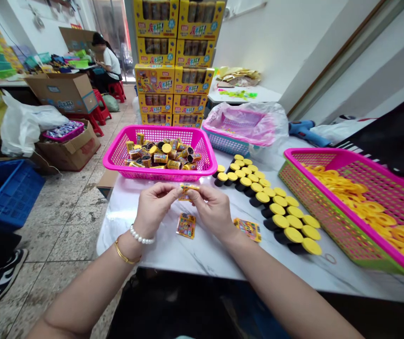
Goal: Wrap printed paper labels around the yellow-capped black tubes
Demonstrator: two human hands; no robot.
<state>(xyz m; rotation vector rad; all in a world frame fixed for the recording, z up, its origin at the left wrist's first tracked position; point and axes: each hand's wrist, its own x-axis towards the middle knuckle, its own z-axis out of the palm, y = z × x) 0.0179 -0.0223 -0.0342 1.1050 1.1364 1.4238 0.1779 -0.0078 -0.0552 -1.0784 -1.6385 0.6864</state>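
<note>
My left hand point(157, 207) and my right hand point(214, 209) pinch a small orange printed label point(186, 192) between them, above the near part of the white marbled table point(209, 249). Just below my fingers lies a label stack point(186, 225) with colourful print. A second label stack point(249, 230) rests partly behind my right wrist. To the right stand several rows of black cups with yellow lids point(276, 208). Behind my hands, a pink basket point(117, 169) holds many cups wrapped in printed labels point(159, 157).
At the right, a pink and green basket point(329, 226) holds yellow rings point(375, 207). A plastic-lined basket point(226, 141) and a blue tool point(308, 132) stand behind. Yellow boxes point(155, 77) are stacked at the back. A person point(110, 63) sits far left; a shoe point(4, 278) shows nearby.
</note>
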